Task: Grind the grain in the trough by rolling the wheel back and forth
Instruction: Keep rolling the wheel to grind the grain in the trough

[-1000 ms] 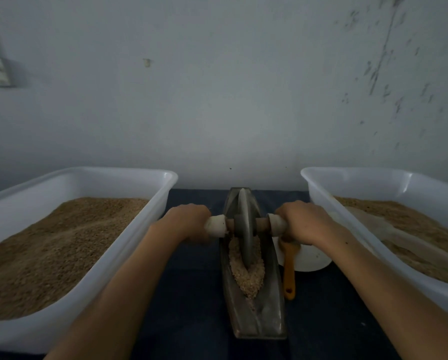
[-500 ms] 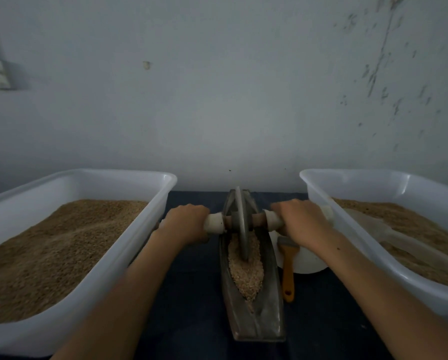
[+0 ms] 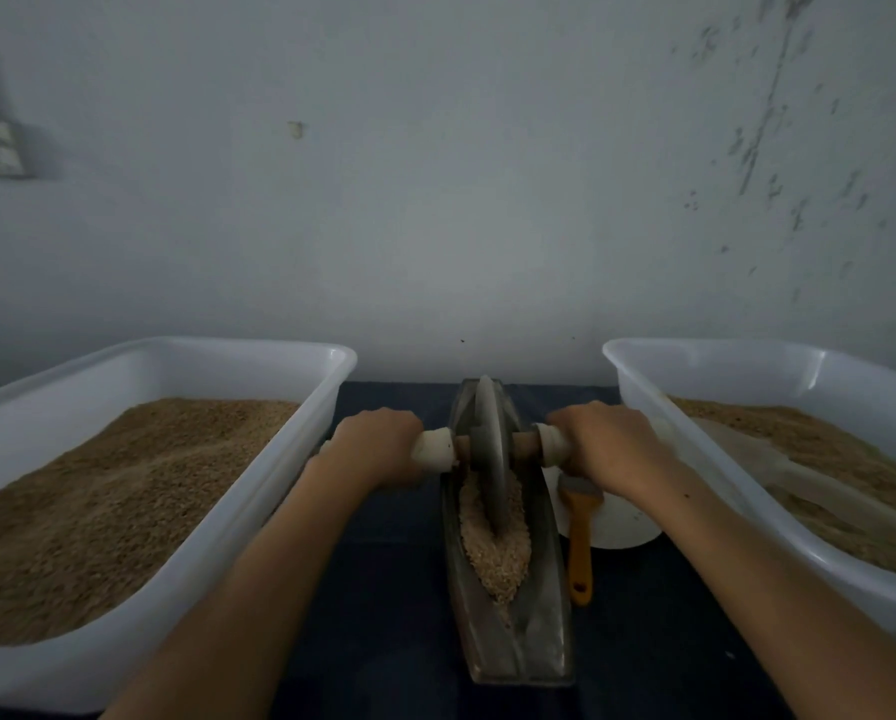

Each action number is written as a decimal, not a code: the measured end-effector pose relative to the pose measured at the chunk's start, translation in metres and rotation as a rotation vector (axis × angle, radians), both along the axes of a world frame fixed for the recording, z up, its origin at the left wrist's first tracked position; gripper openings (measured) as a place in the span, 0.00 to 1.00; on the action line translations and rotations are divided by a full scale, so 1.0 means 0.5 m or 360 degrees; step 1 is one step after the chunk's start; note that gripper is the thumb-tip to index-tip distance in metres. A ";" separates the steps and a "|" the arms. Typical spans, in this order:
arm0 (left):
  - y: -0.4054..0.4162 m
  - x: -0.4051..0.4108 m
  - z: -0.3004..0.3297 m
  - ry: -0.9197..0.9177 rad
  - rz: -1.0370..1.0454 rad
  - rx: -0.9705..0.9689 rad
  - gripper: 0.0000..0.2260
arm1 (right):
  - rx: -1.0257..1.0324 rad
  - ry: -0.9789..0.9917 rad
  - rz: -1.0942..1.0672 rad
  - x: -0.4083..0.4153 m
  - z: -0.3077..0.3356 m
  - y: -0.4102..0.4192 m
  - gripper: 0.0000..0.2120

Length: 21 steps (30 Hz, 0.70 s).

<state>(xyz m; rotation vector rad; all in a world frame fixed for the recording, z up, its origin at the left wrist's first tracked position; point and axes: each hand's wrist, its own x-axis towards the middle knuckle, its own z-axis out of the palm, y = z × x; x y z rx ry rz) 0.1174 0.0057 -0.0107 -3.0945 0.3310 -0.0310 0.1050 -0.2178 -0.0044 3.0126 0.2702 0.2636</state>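
Fingers of both hands were curled round the ends of the wooden axle with pale end-caps, knuckles up; the fingertips themselves were hidden under the hands. The left hand gripped the axle's left cap, the right hand its right cap, one on each side of the trough.

Head view, the only view. The long, narrow, boat-shaped grey metal trough lay lengthwise away from the person on a dark blue cloth. The thin grey metal disc wheel stood upright in the trough's groove, toward its far end. The pale crushed grain lay heaped in the trough's middle, nearer than the wheel, with the wheel's lower edge sunk into the heap's far part.

Left of the trough sat a white plastic tub of brown grain; right of the trough, a second white plastic tub, also holding grain. Just right of the trough lay an orange-handled brush partly on a white round dish.

Judgement on technique: the pull toward the near end likely came next. Even downward pressure from both hands should keep the disc vertical; a tilt could jam it against the trough wall or spill grain over the rim. The stroke should run through the whole heap.
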 end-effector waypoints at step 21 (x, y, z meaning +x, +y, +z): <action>0.012 0.003 0.006 0.0398 -0.0011 -0.0097 0.18 | -0.0073 0.0335 0.0086 -0.021 0.033 -0.005 0.13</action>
